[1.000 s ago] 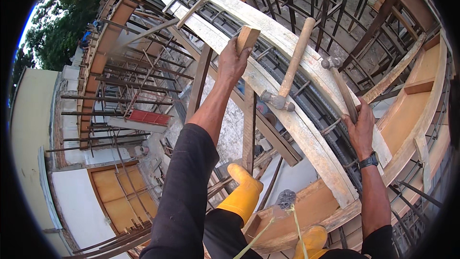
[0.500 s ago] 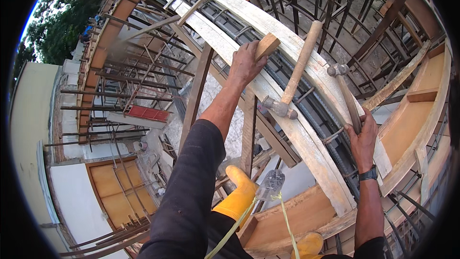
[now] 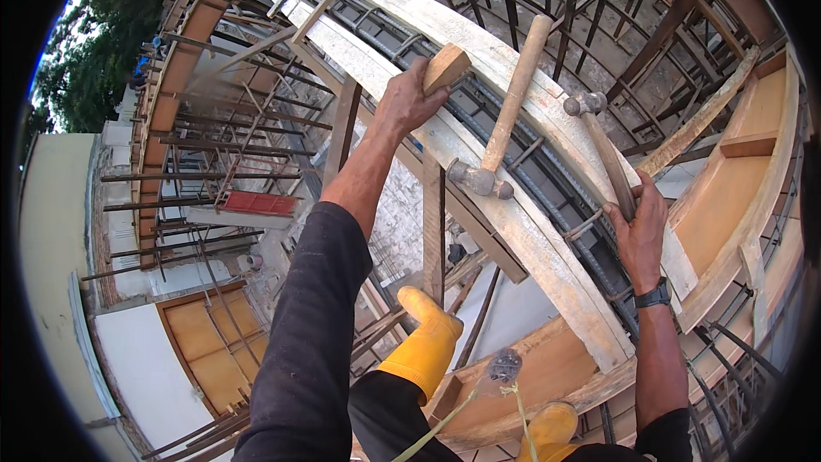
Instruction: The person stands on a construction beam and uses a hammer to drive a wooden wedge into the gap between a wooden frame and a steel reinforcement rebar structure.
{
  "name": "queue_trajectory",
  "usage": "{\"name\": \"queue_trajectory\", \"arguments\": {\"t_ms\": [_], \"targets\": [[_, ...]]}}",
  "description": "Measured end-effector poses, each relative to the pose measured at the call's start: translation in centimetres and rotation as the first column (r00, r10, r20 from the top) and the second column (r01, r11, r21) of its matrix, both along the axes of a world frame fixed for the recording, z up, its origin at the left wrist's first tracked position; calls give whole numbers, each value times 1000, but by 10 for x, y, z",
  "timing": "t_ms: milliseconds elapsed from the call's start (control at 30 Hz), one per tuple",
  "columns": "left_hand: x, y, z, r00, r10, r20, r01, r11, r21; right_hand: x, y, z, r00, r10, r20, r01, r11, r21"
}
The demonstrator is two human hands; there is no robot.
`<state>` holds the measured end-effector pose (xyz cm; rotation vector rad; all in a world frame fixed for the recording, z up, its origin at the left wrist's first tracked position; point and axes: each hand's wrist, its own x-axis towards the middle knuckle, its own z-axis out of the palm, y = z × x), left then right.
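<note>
My left hand [image 3: 405, 104] is closed round a short wooden block [image 3: 445, 68], held at the top of the curved white-smeared formwork [image 3: 534, 239]. Closed on the handle of a hammer [image 3: 611, 154] is my right hand [image 3: 641, 235], by the formwork's outer side; the hammer's metal head points away from me. Between my hands a second hammer [image 3: 513, 107] lies across the formwork, its head on the near board and its wooden handle over the far one. Steel reinforcing bars [image 3: 556, 197] run in the gap between the boards.
My yellow boots [image 3: 423, 338] stand among timbers below. A clear bag of small dark things [image 3: 505, 365] hangs on a pale green string. Timber props [image 3: 434, 222] stand under the formwork. More curved plywood formwork [image 3: 727, 197] lies at right, and scaffolding poles [image 3: 231, 175] at left.
The view has shifted slightly, so most things sit a little further left and higher. The hanging bag has swung lower. Both hands keep their holds.
</note>
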<state>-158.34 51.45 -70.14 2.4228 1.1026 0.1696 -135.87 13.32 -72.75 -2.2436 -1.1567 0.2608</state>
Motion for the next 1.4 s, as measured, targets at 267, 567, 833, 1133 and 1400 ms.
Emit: {"name": "queue_trajectory", "arguments": {"t_ms": [267,567,833,1133,1400], "targets": [[-2,-8,0,1000,3,25,-2,1000,-14,-3,1,-1,999,-28,-38,27,999,-26],[1,-11,4,999,6,-38,-7,999,-31,-4,1,1,998,-24,-58,22,999,-24],[15,11,8,987,-23,-161,9,996,-89,-4,2,6,1000,-18,-13,17,998,-64],[25,21,-3,967,-44,-252,20,995,-97,-7,4,0,998,-45,-32,44,998,-52],[19,33,-16,998,-57,-31,48,970,-237,-5,2,-4,999,-41,-36,39,998,-48]]}}
